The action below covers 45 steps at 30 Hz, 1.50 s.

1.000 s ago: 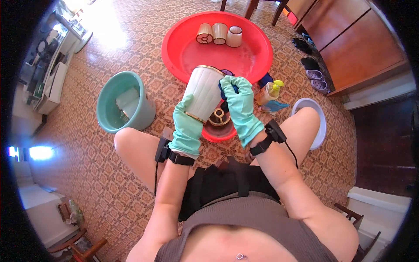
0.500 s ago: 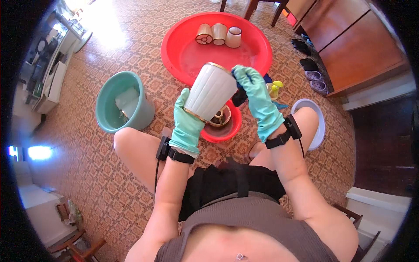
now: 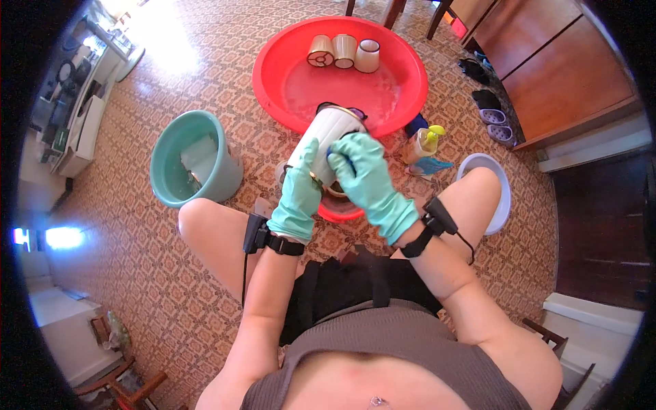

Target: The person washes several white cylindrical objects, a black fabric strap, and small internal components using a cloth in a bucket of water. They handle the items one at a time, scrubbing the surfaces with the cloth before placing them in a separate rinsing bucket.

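A white pleated lampshade (image 3: 329, 131) with a gold-coloured rim is held tilted above the floor. My left hand (image 3: 298, 198), in a mint-green rubber glove, grips its lower end with the thumb along the outside. My right hand (image 3: 369, 179), gloved alike, is closed on a small dark blue thing (image 3: 350, 165) against the shade's right side. The fingers hide most of that thing, so its kind does not show. Below the hands stands a small red basin (image 3: 339, 216), largely covered by them; part of a metal ring fitting shows in it.
A large red tub (image 3: 273, 96) ahead contains water and three small lampshades (image 3: 344, 52). At left stands a teal bucket (image 3: 232, 174) with something white inside. To the right are a spray bottle (image 3: 420, 145) with a yellow-green head, a blue cloth (image 3: 430, 166) and a pale lavender basin (image 3: 502, 205).
My right hand has moved left and down from the shade's upper rim to its side, carrying the dark blue thing. The lampshade has come slightly down and turned a little more upright.
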Tool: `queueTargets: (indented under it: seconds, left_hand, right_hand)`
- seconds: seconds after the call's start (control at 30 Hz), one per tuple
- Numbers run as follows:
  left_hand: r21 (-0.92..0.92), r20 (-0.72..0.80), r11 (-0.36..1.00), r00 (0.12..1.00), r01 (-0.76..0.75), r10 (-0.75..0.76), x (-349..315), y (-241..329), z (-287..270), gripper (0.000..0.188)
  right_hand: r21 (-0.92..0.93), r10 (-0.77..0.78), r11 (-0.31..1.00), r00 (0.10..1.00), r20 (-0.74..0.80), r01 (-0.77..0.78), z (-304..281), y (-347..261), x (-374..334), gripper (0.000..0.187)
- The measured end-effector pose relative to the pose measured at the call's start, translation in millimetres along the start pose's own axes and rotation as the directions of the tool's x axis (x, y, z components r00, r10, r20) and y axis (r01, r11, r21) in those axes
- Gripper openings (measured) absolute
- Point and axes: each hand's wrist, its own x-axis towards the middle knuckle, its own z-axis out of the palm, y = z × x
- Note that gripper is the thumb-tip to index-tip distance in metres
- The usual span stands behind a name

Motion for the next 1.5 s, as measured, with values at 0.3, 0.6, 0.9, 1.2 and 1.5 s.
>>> queueTargets:
  seconds: [0.3,0.6,0.9,1.2,1.5]
  left_hand:
    - [-0.057,-0.085,0.998,0.996,0.008,-0.013,0.0,-1.6,-14.5,0.047]
    - [-0.004,-0.142,0.997,0.987,-0.078,0.076,0.9,-2.6,-15.1,0.053]
    - [0.081,-0.125,0.991,0.985,-0.111,0.121,6.3,1.1,7.9,0.062]
    - [0.058,-0.115,0.997,0.992,-0.045,0.051,7.2,-1.7,-8.3,0.069]
    - [-0.060,-0.034,0.996,0.997,0.072,-0.074,8.8,-8.4,-41.5,0.068]
  right_hand:
    - [0.006,0.038,0.999,0.999,-0.005,-0.038,19.2,25.8,6.4,0.007]
    - [-0.054,0.083,0.995,0.995,0.048,-0.080,21.7,23.3,-1.1,0.008]
    - [-0.084,0.168,0.983,0.985,0.028,-0.165,9.1,43.2,17.6,0.002]
    - [-0.086,-0.100,0.988,0.957,0.272,0.127,14.5,19.4,8.4,0.009]
    - [0.085,-0.084,0.994,0.955,0.284,0.062,34.6,-15.5,-6.7,0.006]
